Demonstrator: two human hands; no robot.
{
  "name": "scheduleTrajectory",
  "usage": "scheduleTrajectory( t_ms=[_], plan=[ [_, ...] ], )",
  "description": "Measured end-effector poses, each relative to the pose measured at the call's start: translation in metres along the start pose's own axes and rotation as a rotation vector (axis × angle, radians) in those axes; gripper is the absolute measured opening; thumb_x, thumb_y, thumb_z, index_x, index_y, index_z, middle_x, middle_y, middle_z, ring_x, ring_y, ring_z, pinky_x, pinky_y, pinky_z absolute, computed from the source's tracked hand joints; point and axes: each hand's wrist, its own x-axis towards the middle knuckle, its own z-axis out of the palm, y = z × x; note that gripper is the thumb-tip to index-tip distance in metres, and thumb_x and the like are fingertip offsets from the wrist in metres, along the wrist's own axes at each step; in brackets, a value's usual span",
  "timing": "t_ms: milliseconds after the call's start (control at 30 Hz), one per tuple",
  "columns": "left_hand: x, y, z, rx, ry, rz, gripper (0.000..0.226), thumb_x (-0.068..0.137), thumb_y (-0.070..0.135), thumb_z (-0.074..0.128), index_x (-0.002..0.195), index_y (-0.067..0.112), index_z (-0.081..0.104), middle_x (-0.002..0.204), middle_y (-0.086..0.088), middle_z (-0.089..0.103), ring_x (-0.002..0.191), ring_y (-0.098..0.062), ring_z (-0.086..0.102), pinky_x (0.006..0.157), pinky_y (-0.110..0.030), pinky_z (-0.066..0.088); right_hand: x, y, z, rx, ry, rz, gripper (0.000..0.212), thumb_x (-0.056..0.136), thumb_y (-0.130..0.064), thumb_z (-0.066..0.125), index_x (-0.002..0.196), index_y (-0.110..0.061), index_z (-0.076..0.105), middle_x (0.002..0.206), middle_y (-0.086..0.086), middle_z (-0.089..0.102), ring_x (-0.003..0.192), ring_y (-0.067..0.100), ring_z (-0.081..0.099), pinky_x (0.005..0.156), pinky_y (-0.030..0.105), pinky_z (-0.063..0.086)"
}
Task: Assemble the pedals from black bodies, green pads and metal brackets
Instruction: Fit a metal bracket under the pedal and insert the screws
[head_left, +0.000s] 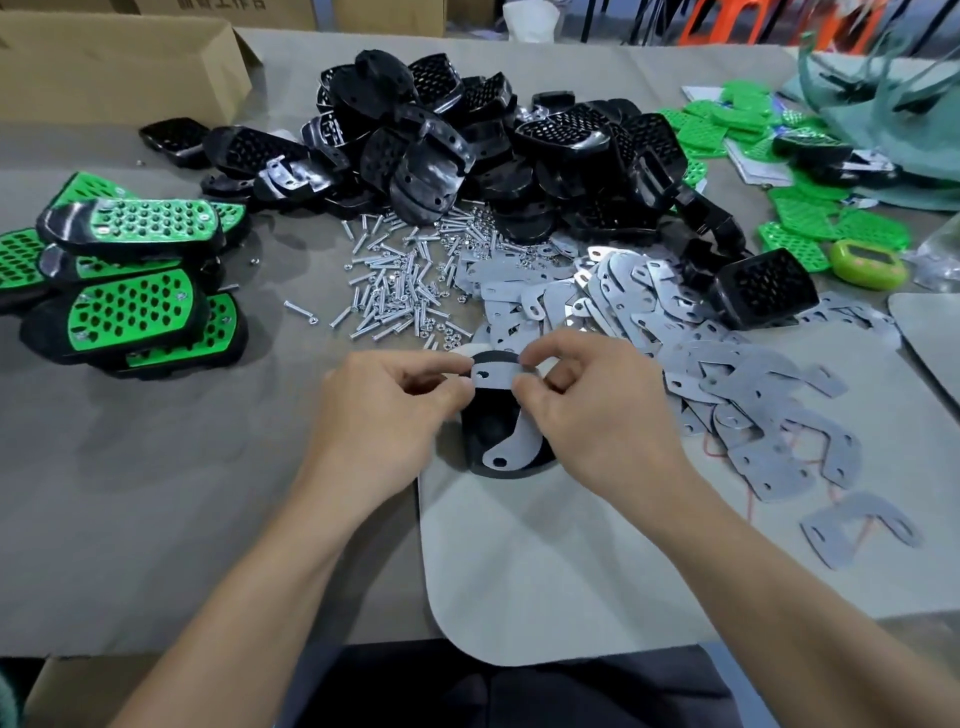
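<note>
A black pedal body (491, 423) lies on the table in front of me with a grey metal bracket (497, 375) laid across its top. My left hand (384, 410) grips the body's left side, its fingers curled at the bracket's left end. My right hand (597, 400) pinches the bracket's right part between thumb and fingers. One bracket arm curves down over the body to a holed tab (500, 460). What lies under my fingers is hidden.
Black bodies (467, 140) are heaped at the back centre. Loose screws and nuts (395, 291) lie in front of them, a spread of brackets (717, 374) to the right. Finished green-padded pedals (130, 291) are stacked left. Green pads (795, 228) lie far right. A cardboard box (114, 67) stands back left.
</note>
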Motion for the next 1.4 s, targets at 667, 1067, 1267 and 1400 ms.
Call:
scheduleTrajectory(
  t_ms=[667, 1067, 1267, 1400],
  plan=[
    [0.002, -0.002, 0.009, 0.129, 0.09, 0.111, 0.02, 0.08, 0.023, 0.086, 0.082, 0.043, 0.079, 0.07, 0.025, 0.071, 0.063, 0.004, 0.064, 0.064, -0.016, 0.046, 0.012, 0.005, -0.009, -0.057, -0.057, 0.022, 0.003, 0.082, -0.033, 0.076, 0.079, -0.032, 0.074, 0.056, -0.012, 0.064, 0.053, 0.005, 0.057, 0.046, 0.012, 0.038],
    [0.001, 0.006, 0.008, 0.232, 0.052, 0.167, 0.013, 0.08, 0.023, 0.083, 0.083, 0.035, 0.08, 0.076, 0.018, 0.069, 0.07, -0.002, 0.063, 0.061, -0.005, 0.04, -0.014, 0.014, 0.002, 0.149, 0.095, 0.177, 0.035, 0.074, -0.04, 0.08, 0.109, -0.042, 0.073, 0.082, -0.027, 0.07, 0.081, -0.007, 0.067, 0.081, 0.024, 0.056],
    [0.007, 0.005, 0.008, 0.209, 0.011, 0.122, 0.017, 0.079, 0.022, 0.084, 0.084, 0.038, 0.08, 0.07, 0.018, 0.067, 0.057, -0.003, 0.059, 0.057, -0.008, 0.041, -0.015, 0.015, 0.005, 0.073, 0.102, 0.075, 0.015, 0.08, -0.034, 0.079, 0.095, -0.036, 0.078, 0.084, -0.035, 0.064, 0.077, -0.003, 0.063, 0.067, 0.012, 0.049],
    [-0.003, 0.005, 0.009, 0.205, 0.063, 0.174, 0.026, 0.08, 0.024, 0.084, 0.094, 0.045, 0.077, 0.077, 0.017, 0.067, 0.066, -0.004, 0.061, 0.06, -0.01, 0.043, -0.009, 0.017, 0.004, 0.071, 0.073, 0.119, 0.012, 0.076, -0.038, 0.079, 0.086, -0.039, 0.073, 0.078, -0.023, 0.067, 0.069, -0.002, 0.063, 0.061, 0.012, 0.048]
  ],
)
